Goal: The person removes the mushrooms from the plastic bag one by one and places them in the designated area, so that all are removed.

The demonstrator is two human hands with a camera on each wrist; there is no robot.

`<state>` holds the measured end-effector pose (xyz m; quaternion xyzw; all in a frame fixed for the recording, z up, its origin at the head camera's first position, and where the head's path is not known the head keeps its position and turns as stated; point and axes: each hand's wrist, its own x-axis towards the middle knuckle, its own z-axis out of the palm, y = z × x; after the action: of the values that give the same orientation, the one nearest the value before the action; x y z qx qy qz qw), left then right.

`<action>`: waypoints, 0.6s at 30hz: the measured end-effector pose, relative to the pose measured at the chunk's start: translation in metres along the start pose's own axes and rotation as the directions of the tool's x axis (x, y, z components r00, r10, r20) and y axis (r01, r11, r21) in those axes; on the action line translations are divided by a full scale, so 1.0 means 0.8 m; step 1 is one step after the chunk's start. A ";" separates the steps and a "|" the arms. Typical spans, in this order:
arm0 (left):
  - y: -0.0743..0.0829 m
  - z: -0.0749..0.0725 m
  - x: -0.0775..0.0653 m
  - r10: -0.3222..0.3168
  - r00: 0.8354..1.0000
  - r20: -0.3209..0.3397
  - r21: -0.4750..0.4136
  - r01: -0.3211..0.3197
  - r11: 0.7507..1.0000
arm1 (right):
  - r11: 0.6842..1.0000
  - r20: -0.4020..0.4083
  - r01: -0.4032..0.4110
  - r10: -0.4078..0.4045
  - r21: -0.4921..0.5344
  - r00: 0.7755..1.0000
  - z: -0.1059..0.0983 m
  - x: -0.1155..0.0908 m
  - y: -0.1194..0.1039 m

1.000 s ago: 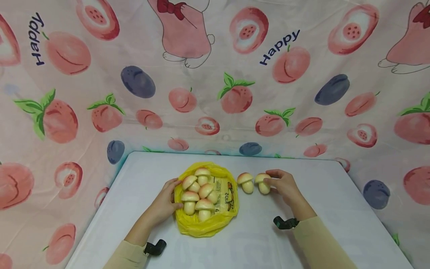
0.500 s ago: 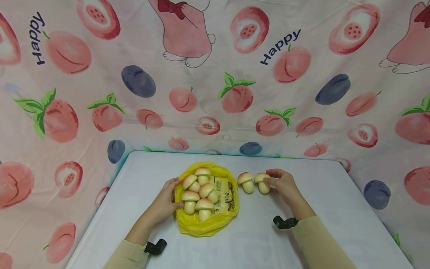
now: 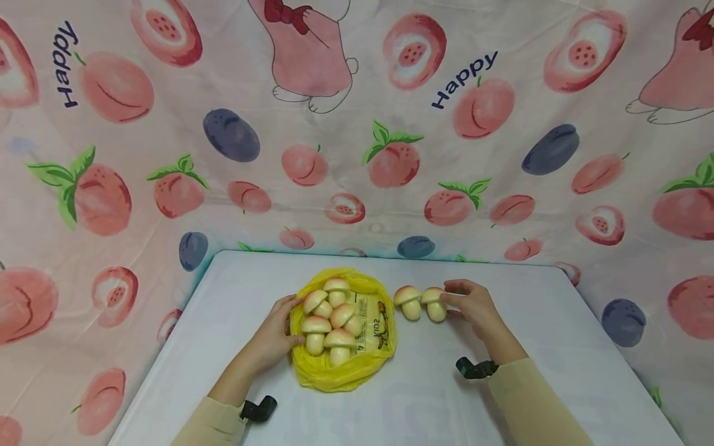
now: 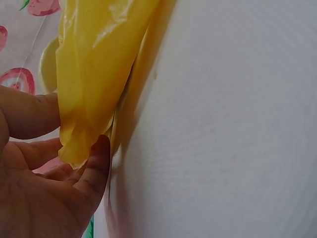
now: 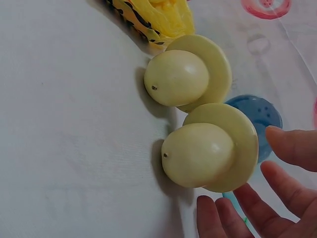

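A yellow plastic bag (image 3: pixel 346 378) with a rolled-down rim stands on the table, several toy mushrooms (image 3: pixel 339 339) inside. My left hand (image 3: pixel 271 336) holds its left side, and in the left wrist view the thumb and fingers lie on either side of the yellow plastic (image 4: pixel 99 74). Right of the bag, two more mushrooms lie side by side: a left one (image 3: pixel 409 305) and a right one (image 3: pixel 434 305), their caps meeting in the right wrist view. My right hand (image 3: pixel 473 308) is beside the right mushroom's cap, fingers spread and loosely bent; whether a fingertip touches it, I cannot tell.
The white-covered table (image 3: pixel 558 371) runs back to a fruit-print cloth (image 3: pixel 346 155) hanging behind. A printed panel (image 3: pixel 370 323) shows at the bag's right inner side. Small black cameras (image 3: pixel 258 409) sit on both wrists.
The right mushroom has shifted slightly left against its neighbour, and my right hand's fingers have loosened from its cap. My left hand and the bag stay where they were.
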<state>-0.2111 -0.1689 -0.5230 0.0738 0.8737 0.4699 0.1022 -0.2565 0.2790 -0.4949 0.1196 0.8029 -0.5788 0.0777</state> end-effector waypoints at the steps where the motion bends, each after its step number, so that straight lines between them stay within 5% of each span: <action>1: 0.000 0.000 0.000 0.000 1.000 -0.001 0.001 0.000 1.000 | 1.000 -0.001 -0.001 0.001 0.000 1.000 -0.001 -0.001 0.000; 18: -0.003 0.002 0.001 0.007 1.000 -0.005 -0.002 -0.007 1.000 | 1.000 -0.007 0.023 -0.023 -0.012 1.000 -0.015 -0.012 -0.015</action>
<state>-0.2116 -0.1688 -0.5254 0.0755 0.8733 0.4712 0.0983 -0.2505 0.2859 -0.4780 0.1120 0.8079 -0.5744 0.0687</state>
